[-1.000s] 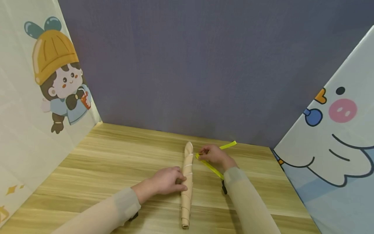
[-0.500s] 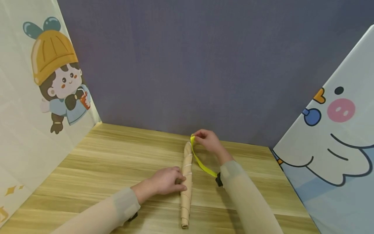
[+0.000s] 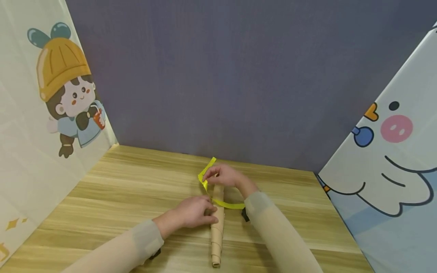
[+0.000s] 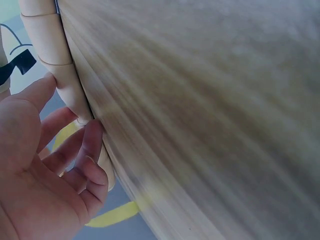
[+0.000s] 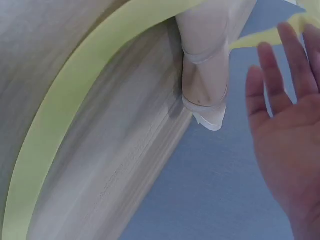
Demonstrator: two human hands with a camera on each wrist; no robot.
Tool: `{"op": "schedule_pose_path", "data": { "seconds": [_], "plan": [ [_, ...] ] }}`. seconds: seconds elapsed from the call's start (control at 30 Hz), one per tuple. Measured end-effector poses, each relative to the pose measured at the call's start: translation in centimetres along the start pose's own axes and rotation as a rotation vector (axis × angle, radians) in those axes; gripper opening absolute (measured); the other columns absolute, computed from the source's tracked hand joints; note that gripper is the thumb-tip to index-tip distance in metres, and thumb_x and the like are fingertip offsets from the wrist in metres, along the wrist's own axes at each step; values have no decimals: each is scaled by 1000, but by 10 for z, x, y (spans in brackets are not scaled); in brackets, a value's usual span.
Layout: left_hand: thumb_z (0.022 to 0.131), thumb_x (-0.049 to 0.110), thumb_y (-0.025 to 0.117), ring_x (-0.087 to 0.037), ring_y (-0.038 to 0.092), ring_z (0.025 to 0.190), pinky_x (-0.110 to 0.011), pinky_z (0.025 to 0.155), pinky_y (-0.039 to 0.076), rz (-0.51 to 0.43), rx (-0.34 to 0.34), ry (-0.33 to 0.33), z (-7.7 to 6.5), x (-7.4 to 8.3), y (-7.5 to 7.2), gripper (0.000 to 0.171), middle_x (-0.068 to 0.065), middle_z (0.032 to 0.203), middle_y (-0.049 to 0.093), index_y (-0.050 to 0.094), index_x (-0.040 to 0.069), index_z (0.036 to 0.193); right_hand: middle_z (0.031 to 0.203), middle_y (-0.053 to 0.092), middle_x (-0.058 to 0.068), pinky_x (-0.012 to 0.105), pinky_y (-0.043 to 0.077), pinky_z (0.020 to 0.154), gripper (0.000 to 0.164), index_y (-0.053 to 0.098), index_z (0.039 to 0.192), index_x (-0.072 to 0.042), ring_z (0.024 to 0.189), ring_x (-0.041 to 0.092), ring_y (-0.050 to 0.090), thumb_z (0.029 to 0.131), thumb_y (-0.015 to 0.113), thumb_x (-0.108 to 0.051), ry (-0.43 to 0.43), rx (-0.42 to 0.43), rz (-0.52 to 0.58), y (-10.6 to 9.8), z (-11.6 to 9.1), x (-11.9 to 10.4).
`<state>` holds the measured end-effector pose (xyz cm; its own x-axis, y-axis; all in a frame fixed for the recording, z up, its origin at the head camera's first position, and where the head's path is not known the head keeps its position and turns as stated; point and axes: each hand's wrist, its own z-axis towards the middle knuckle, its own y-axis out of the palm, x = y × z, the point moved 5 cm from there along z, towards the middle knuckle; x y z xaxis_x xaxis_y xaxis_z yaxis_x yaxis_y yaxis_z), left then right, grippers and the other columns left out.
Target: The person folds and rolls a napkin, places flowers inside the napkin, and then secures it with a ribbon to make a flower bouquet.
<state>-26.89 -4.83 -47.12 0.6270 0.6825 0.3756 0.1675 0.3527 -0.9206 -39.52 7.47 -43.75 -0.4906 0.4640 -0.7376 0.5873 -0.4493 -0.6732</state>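
Note:
A beige roll [image 3: 216,242], tapered and wound in a spiral, lies lengthwise on the wooden table. My left hand [image 3: 191,211] holds its middle from the left, thumb and fingertips against its side. Over the roll's far part reaches my right hand [image 3: 226,176], pinching a yellow ribbon [image 3: 230,206] at the fingertips. The ribbon's free end sticks out beyond those fingers, while its other stretch crosses the roll and runs right, under the right wrist. In the right wrist view the roll's pointed end [image 5: 210,117] shows, with a ribbon curve beside it.
A dark grey panel [image 3: 205,76] stands along the table's back edge. Printed white panels, a cartoon child [image 3: 73,102] on the left one and a cartoon animal [image 3: 396,151] on the right one, flank the wooden table [image 3: 112,189].
My right hand has carried the ribbon up past the roll's far tip, then left and across it, so the ribbon now lies over the roll. My left hand has stayed in place.

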Motion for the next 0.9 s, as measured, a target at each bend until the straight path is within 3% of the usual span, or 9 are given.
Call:
{"op": "schedule_pose_path", "data": {
  "seconds": [0.1, 0.2, 0.4, 0.53, 0.77, 0.9],
  "plan": [
    [100, 43, 80, -14, 68, 97, -33, 82, 59, -11, -8, -13, 1, 0, 1, 39, -2, 114, 75, 84, 12, 124, 130, 78, 0, 35, 55, 102, 20, 83, 117, -17, 121, 13, 68, 104, 68, -15, 8, -65, -50, 5, -3, -1],
    [100, 42, 81, -14, 69, 99, -32, 83, 59, -15, -5, -18, 1, -1, 1, 38, -2, 116, 76, 84, 12, 123, 135, 78, 1, 37, 56, 105, 25, 83, 121, -17, 129, 20, 68, 103, 67, -13, 12, -73, -80, 6, -8, -3],
    [100, 42, 81, -11, 67, 94, -30, 80, 57, -15, -3, -14, 2, 0, 2, 36, -1, 114, 75, 84, 12, 120, 130, 78, 5, 45, 58, 106, 26, 79, 127, -10, 125, 26, 70, 106, 65, -11, 54, 70, -55, -3, -23, 12],
    [100, 43, 81, -8, 63, 89, -28, 75, 54, -30, -13, -28, 2, 1, 4, 35, 0, 112, 73, 85, 13, 118, 123, 79, 7, 41, 59, 99, 21, 79, 125, -8, 113, 20, 71, 107, 69, -14, 64, 118, -40, -8, -40, 26],
    [100, 43, 80, -6, 58, 87, -26, 73, 51, -33, -15, -33, 5, -1, 4, 36, 1, 109, 72, 85, 14, 120, 108, 79, -4, 33, 57, 83, 15, 82, 117, -19, 93, 13, 68, 107, 72, -25, 174, 9, -45, -1, -79, 46],
    [100, 42, 81, -5, 56, 85, -25, 73, 50, -44, -17, -35, 5, -2, 5, 35, 2, 107, 71, 85, 14, 120, 100, 76, -6, 29, 55, 76, 15, 82, 116, -18, 85, 10, 64, 107, 74, -28, 162, -55, -65, 6, -88, 47]
  ]
}}
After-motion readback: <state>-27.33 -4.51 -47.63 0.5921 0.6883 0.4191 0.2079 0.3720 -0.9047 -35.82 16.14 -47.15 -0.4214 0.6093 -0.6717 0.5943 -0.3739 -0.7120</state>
